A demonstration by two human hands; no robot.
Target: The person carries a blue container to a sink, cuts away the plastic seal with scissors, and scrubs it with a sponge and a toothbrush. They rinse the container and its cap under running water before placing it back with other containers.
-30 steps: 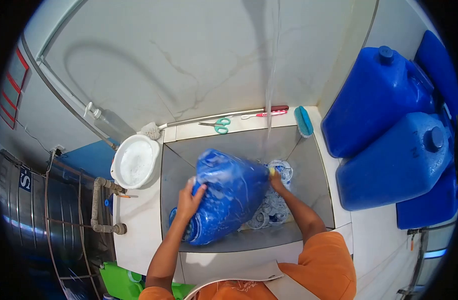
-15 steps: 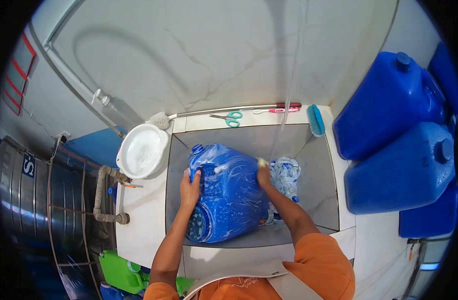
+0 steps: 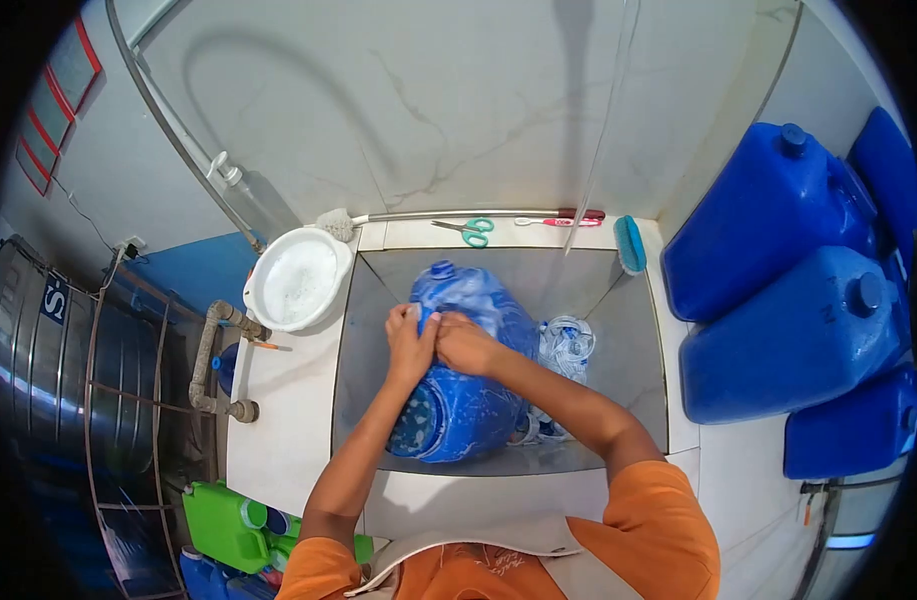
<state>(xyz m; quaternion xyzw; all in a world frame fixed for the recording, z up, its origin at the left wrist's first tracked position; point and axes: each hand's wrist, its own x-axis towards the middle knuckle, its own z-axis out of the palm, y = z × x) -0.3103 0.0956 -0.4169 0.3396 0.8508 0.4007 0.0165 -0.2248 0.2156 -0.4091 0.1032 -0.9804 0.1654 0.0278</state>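
Observation:
A blue jug [image 3: 478,400] streaked with white suds lies in the grey sink basin [image 3: 638,370], its small cap toward the wall and a wide round opening at the lower left. Around the jug's handle area, my left hand [image 3: 408,345] has its fingers wrapped. Right beside it, my right hand [image 3: 465,343] presses on the jug near the handle with curled fingers; whatever it may hold is hidden. Crumpled white and blue wrapping [image 3: 566,348] lies in the basin to the right of the jug.
A white bowl of suds [image 3: 296,280] stands on the left ledge. Scissors [image 3: 475,232], a toothbrush [image 3: 548,222], a long-handled brush [image 3: 418,215] and a blue scrub brush [image 3: 630,246] line the back ledge. Blue containers [image 3: 788,340] stand at the right, green ones [image 3: 223,525] at lower left.
My right hand has moved left from the jug's right side to beside my left hand. The pale item seen at its fingertips is now hidden. The jug looks turned slightly.

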